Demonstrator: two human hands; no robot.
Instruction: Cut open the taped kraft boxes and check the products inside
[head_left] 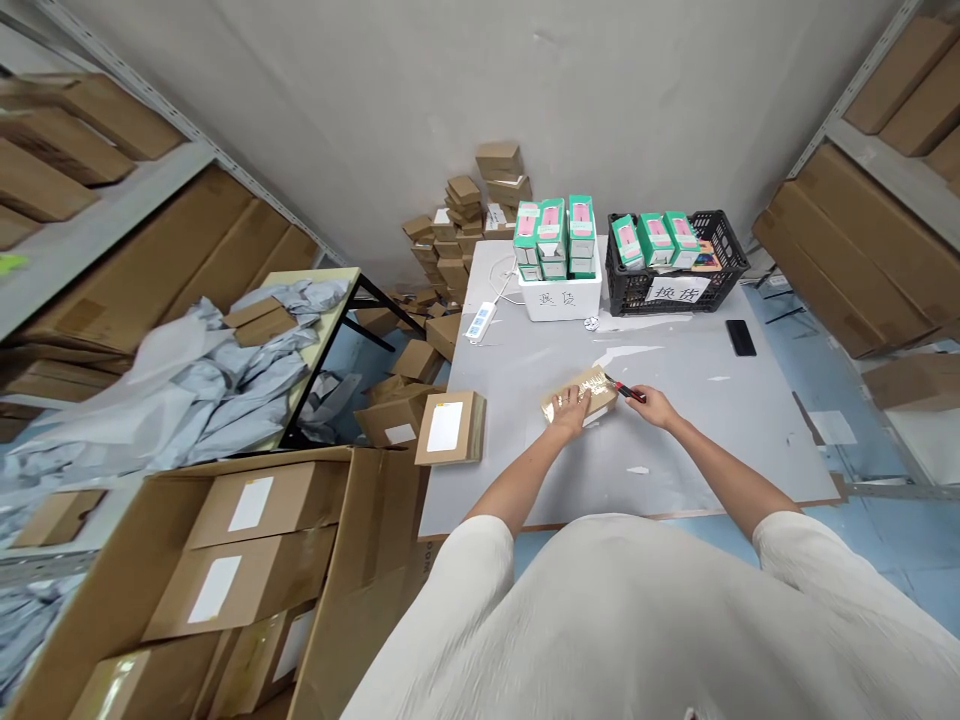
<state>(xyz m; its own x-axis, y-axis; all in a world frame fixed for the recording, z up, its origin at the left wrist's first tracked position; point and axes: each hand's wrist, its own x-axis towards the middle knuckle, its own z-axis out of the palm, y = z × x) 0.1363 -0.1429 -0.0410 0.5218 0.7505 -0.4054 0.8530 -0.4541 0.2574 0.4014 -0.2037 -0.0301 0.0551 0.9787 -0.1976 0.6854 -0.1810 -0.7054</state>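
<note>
We find a small kraft box wrapped in glossy tape lying flat near the middle of a grey-topped worktable. The person's left hand is closed over the near end of the box, with the fingers curled across the tape. The right hand is closed around a red-handled utility knife, its tip at the right end of the box. We cannot tell whether the blade has entered the tape.

Taking the box as centre and the far wall as 12 o'clock, a white foam box stands at 12 o'clock, loaded with green-and-pink retail cartons. A black plastic crate at 1 o'clock holds more of these cartons. A black smartphone lies at 2 o'clock and a white power strip at 11 o'clock. A labelled kraft mailer box sits at 9 o'clock on the table edge. Grey poly mailers are heaped on a folding table at 10 o'clock. Large cardboard cartons stand at 8 o'clock, below steel shelving.
</note>
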